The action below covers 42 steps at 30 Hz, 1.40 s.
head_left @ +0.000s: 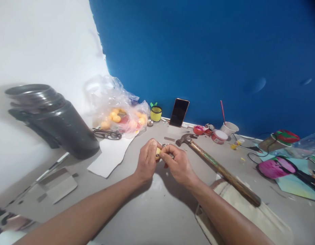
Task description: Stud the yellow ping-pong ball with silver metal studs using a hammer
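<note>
Bare forearms (98, 202) reach in from the near left and near right over a grey table (152, 217). At the far left leans a dark flask (60, 122), its neck open. Near it lies a card piece (62, 189). Right of the flask are glasses (106, 134) and white paper (111, 154), with a clear bag (112, 98) of orange balls (116, 118) behind.

Mid-table, the left hand (146, 160) grips a small yellow piece (157, 153) between thumb and fingers. The right hand (179, 164) has its thumb and forefinger bunched against that piece's right side; whether they pinch anything, I cannot tell.

Beyond stand a yellow cup (156, 115) and a dark-screened phone (179, 112). Rightward, a hammer (218, 166) lies with its handle over beige cloth (259, 214). Past it are a jar (219, 136), any print on its lid too blurred to read, a paper cup (229, 128) with a red stick (222, 111), and a pink cup (276, 167) on its side.
</note>
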Available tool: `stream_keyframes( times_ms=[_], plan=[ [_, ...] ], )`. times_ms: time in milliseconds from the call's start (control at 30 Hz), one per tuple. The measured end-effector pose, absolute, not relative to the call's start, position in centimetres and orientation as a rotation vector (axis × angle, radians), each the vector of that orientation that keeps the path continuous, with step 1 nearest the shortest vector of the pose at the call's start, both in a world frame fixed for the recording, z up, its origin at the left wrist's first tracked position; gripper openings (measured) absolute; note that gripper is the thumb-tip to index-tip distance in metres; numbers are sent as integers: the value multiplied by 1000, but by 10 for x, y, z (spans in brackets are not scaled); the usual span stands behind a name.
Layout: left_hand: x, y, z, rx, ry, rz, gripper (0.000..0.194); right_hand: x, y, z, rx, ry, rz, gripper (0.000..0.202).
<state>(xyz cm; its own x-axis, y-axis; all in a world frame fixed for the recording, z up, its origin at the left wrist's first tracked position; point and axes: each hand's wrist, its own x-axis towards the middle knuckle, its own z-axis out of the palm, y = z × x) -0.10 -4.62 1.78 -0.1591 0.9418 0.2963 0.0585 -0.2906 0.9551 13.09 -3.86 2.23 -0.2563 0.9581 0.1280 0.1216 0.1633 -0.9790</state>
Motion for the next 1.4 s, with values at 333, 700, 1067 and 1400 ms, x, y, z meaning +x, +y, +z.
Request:
stream_keyframes(
  times_ms=[333,700,1067,1400],
  plan=[
    [-2,-46,22,1302,1197,1475,31,128,-40,21,-1070,-1413,1358,20],
    [1,-32,8,781,908,1367,44,194,3,31,-1652,-1844,258,16],
    [-4,-35,16,1052,1105,1232,43,225,28,12,-2255,-2162,68,32],
    [-12,-22,12,1140,1231,1295,45,208,0,35,-1420,-1792,-583,26]
  ],
)
